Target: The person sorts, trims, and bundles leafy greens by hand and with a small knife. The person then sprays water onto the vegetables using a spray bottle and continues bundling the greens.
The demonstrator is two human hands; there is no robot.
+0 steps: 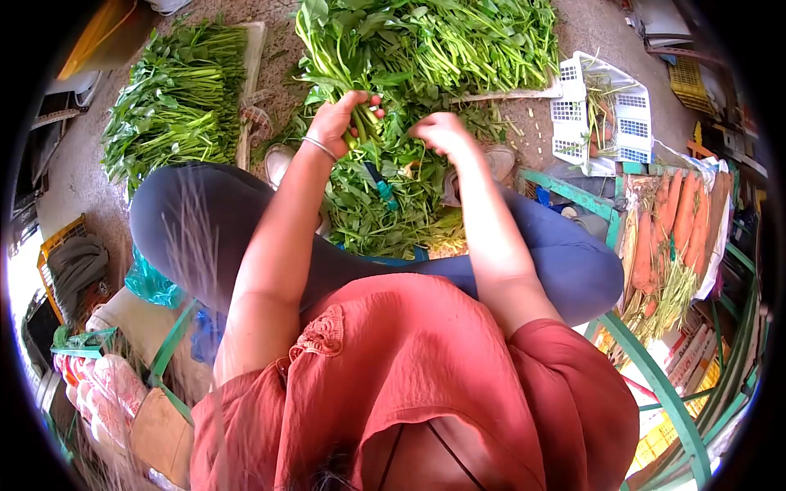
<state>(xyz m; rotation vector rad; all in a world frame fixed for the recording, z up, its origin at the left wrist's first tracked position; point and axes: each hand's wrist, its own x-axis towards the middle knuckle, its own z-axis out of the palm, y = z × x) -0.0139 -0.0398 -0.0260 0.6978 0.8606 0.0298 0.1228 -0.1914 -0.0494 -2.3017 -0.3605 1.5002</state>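
Note:
My left hand (334, 127), with a bangle at the wrist, is closed around the stems of a bunch of leafy greens (327, 53) with long hollow-looking stalks. My right hand (442, 133) is a short way to the right, over loose leaves; its fingers are bent and smeared by motion, so whether they pinch anything is unclear. Below both hands, between my feet, lies a heap of loose leaves (360, 213). On top of it rests a small teal and dark object (385, 192) whose kind I cannot make out.
A large pile of greens (483, 49) lies ahead, and another stack (180, 106) at left. A white plastic basket (565, 131) with plant scraps stands at right. Closer in are carrots (684, 213) and a green metal frame (655, 376). A teal bag (151, 282) lies at left.

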